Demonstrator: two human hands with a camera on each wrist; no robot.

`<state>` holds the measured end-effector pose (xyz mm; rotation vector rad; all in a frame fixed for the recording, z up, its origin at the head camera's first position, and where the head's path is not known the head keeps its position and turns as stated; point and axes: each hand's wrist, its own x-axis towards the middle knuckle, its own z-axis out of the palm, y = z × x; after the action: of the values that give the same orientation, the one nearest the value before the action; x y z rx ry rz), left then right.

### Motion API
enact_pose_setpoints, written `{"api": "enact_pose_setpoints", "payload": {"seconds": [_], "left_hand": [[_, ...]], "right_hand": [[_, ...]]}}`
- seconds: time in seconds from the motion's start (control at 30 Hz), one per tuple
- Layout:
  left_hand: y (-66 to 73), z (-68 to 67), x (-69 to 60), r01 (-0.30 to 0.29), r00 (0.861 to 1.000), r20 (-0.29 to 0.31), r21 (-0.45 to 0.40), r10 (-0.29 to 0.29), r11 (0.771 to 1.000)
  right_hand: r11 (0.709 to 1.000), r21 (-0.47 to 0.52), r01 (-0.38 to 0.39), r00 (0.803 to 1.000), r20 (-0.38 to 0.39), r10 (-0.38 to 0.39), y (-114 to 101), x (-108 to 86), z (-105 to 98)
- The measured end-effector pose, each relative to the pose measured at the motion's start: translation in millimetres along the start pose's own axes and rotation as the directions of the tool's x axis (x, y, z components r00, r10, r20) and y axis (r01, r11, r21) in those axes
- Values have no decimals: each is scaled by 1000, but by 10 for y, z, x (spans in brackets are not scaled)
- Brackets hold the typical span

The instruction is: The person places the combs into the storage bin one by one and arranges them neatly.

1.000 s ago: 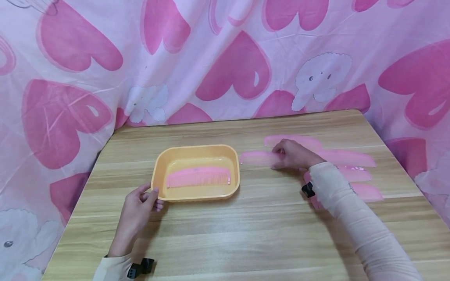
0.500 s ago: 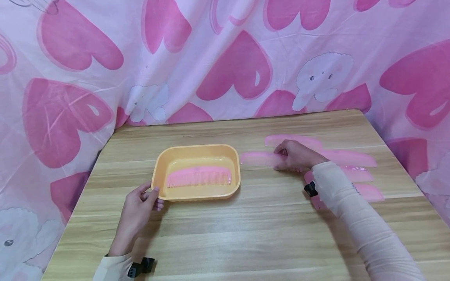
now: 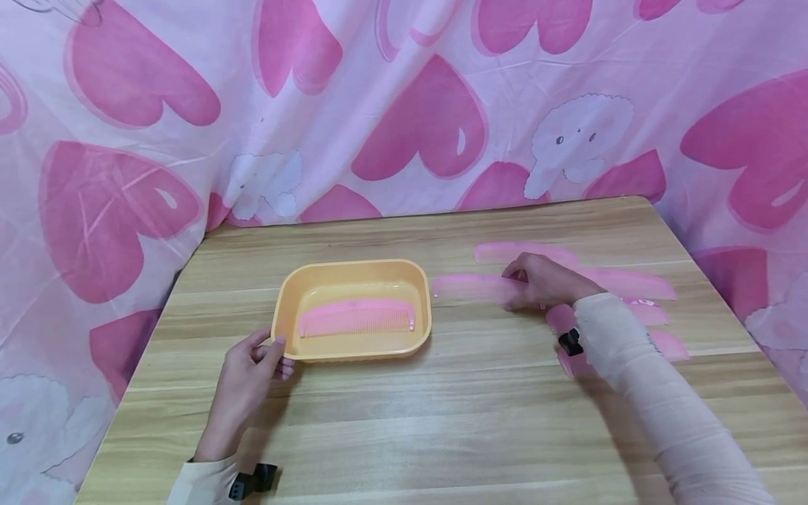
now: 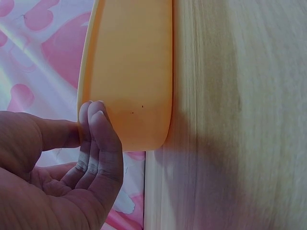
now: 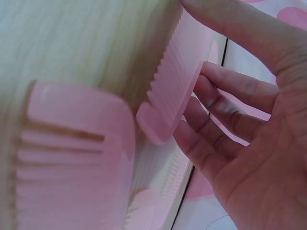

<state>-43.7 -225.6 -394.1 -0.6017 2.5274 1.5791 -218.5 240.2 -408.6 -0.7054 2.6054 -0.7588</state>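
At the near left corner of a yellow plastic basin [image 3: 353, 349], my left hand [image 3: 246, 379] pinches the rim, thumb on the inner side and fingers outside. In the left wrist view those fingers bend against the basin's outer wall [image 4: 134, 62]. One pink comb [image 3: 356, 319] lies inside the basin, teeth toward me. To the right of the basin, my right hand [image 3: 548, 282] holds another pink comb [image 3: 470, 286] between thumb and fingers. The right wrist view shows this held comb [image 5: 177, 72] tilted on edge, with a second comb [image 5: 86, 110] beside it.
Several more pink combs lie on the right of the wooden table [image 3: 404, 428]: one behind my hand [image 3: 505, 251], others around the right forearm, such as a comb [image 3: 631, 284]. A pink heart-patterned cloth [image 3: 391, 105] hangs behind and at both sides.
My right hand has shifted slightly to the right along the comb, whose left end has barely moved. The left hand and the basin stay in place.
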Motion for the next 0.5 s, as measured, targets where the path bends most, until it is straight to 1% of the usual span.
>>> {"api": "enact_pose_setpoints", "payload": {"seconds": [0.17, 0.5], "left_hand": [[-12, -11, 0, -14, 1000, 1, -14, 14, 1000], [-18, 0, -1, 2, 1000, 6, -18, -2, 1000]], "right_hand": [[1000, 12, -7, 1000, -4, 7, 25, -29, -1], [1000, -12, -26, 999, -26, 26, 48, -23, 55]]}}
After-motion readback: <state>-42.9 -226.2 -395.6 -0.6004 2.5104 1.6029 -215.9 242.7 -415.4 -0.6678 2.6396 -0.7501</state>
